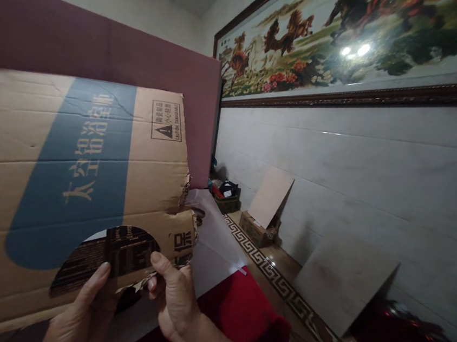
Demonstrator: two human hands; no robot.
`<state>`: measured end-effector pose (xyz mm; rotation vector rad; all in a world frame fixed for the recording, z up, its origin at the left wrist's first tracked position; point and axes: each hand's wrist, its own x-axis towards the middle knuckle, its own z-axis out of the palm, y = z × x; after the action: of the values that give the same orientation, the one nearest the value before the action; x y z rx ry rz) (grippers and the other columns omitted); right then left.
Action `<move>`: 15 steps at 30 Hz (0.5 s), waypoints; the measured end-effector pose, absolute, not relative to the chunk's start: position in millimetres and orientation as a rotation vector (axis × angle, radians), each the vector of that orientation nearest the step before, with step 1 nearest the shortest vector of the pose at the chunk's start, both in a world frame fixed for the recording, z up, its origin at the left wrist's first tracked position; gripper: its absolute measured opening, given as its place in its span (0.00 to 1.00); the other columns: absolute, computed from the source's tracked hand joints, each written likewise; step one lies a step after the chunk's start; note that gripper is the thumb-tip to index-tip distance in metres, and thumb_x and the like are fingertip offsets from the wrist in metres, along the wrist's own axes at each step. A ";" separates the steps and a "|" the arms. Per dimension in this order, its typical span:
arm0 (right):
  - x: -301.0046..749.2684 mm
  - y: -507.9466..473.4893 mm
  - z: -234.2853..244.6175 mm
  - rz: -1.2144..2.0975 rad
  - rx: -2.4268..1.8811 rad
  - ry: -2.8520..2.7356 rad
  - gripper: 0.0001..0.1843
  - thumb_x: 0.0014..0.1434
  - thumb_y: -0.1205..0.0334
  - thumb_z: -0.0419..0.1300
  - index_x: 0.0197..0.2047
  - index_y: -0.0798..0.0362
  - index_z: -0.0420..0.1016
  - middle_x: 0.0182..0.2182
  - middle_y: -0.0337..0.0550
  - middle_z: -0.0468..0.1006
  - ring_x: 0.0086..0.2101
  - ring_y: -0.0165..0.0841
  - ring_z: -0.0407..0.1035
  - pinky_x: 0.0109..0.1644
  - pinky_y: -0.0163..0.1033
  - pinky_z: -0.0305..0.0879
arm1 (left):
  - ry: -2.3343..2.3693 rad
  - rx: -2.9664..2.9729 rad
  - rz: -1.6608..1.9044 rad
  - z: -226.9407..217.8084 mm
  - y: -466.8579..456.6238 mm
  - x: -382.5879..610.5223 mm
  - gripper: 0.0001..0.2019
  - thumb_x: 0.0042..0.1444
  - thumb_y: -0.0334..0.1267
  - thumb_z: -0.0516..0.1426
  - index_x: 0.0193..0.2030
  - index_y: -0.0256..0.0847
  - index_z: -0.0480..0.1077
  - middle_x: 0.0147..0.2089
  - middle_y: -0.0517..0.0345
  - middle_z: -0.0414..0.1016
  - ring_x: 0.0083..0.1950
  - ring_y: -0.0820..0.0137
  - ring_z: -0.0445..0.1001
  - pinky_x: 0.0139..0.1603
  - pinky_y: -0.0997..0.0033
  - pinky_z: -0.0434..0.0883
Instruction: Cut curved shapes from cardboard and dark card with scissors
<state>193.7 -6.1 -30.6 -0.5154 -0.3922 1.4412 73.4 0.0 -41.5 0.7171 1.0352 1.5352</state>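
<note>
A large brown cardboard sheet [150, 173] with a blue printed patch and a caution mark fills the left side of the view. Its right edge is torn and ragged. Near its lower edge lies a dark, glossy rounded piece [131, 245] with printed characters. My left hand [83, 308] grips the bottom of the cardboard, thumb on the front face over the dark piece. At the lower right corner my right hand [176, 296] pinches the torn edge, thumb in front. The fingers behind the sheet are partly hidden.
Red cloth [242, 314] and a pale translucent sheet [217, 240] lie beyond the hands. A mauve panel [162, 60] rises behind. Boards lean by the right wall, one on a cardboard box [257, 231]. A framed horse picture [347, 47] hangs above.
</note>
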 end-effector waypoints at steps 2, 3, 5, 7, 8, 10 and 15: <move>194.0 -7.5 -30.5 1.429 -0.507 -0.420 0.25 0.41 0.60 0.73 0.40 0.55 0.69 0.26 0.33 0.74 0.15 0.18 0.61 0.15 0.23 0.53 | 1.054 0.719 1.546 -43.0 -0.3 71.9 0.09 0.45 0.32 0.64 0.36 0.47 0.78 0.48 0.60 0.81 0.66 0.56 0.64 0.62 0.59 0.66; 194.0 -8.2 -30.7 1.427 -0.507 -0.425 0.24 0.41 0.60 0.73 0.40 0.55 0.69 0.26 0.32 0.74 0.16 0.18 0.61 0.15 0.23 0.53 | 1.071 0.723 1.563 -44.0 -0.6 71.2 0.12 0.43 0.29 0.65 0.35 0.47 0.78 0.49 0.62 0.81 0.68 0.58 0.62 0.64 0.62 0.63; 193.7 -9.7 -31.2 1.421 -0.507 -0.427 0.24 0.43 0.60 0.72 0.41 0.55 0.69 0.26 0.32 0.73 0.16 0.17 0.60 0.15 0.22 0.53 | 1.119 0.716 1.587 -45.3 -2.0 71.1 0.14 0.41 0.26 0.65 0.36 0.47 0.78 0.50 0.64 0.80 0.70 0.60 0.57 0.66 0.66 0.59; 192.9 -11.1 -31.5 1.402 -0.503 -0.433 0.24 0.44 0.59 0.72 0.41 0.55 0.68 0.25 0.32 0.73 0.16 0.18 0.59 0.15 0.23 0.54 | 1.109 0.654 1.581 -43.4 -4.1 73.5 0.13 0.44 0.30 0.65 0.38 0.47 0.78 0.50 0.64 0.81 0.70 0.60 0.58 0.65 0.64 0.61; 192.3 -11.7 -31.5 1.390 -0.501 -0.436 0.24 0.44 0.58 0.72 0.42 0.55 0.68 0.25 0.32 0.72 0.16 0.18 0.59 0.15 0.23 0.54 | 1.078 0.610 1.568 -41.0 -5.4 75.5 0.11 0.46 0.33 0.65 0.39 0.48 0.78 0.49 0.63 0.81 0.68 0.59 0.60 0.64 0.63 0.63; 191.3 -12.6 -31.1 1.379 -0.501 -0.437 0.24 0.45 0.57 0.71 0.43 0.55 0.68 0.24 0.31 0.72 0.15 0.18 0.58 0.15 0.24 0.54 | 1.009 0.536 1.543 -34.2 -7.9 80.4 0.11 0.47 0.36 0.65 0.40 0.48 0.78 0.48 0.63 0.82 0.65 0.59 0.65 0.60 0.65 0.69; 190.7 -13.1 -30.0 1.378 -0.512 -0.425 0.24 0.46 0.57 0.71 0.42 0.54 0.68 0.24 0.31 0.71 0.15 0.18 0.58 0.16 0.24 0.54 | 0.973 0.465 1.477 -21.8 -10.7 86.5 0.14 0.49 0.38 0.65 0.44 0.46 0.78 0.47 0.58 0.82 0.58 0.56 0.74 0.52 0.63 0.76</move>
<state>190.7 -13.1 -30.0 -0.5122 -0.4250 1.3775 86.5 -10.7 -21.8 0.4649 0.9729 1.4771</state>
